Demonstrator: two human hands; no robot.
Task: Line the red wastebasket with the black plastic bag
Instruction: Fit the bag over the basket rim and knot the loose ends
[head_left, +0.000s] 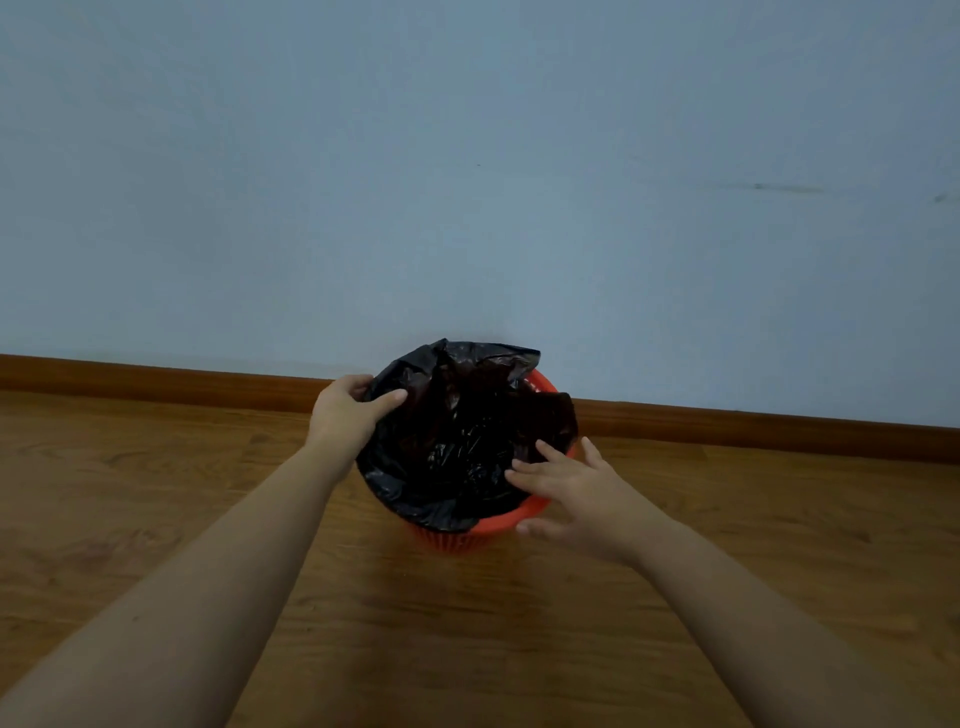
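Red wastebasket (511, 522) on wood floor (156, 519) just near of baseboard (727, 421); black plastic bag (457, 441) stuffed in mouth, draped over left and near-left rim, near-right and far-right rim bare. Left hand (345, 410) curled on bag edge at far-left rim, thumb over film; right hand (571, 486) fingers spread, flat on film at near-right rim, gripping nothing. Likely thin, light, limp, slippery: pinch hem, not body, and stretch over bare rim; basket probably light, may shift.
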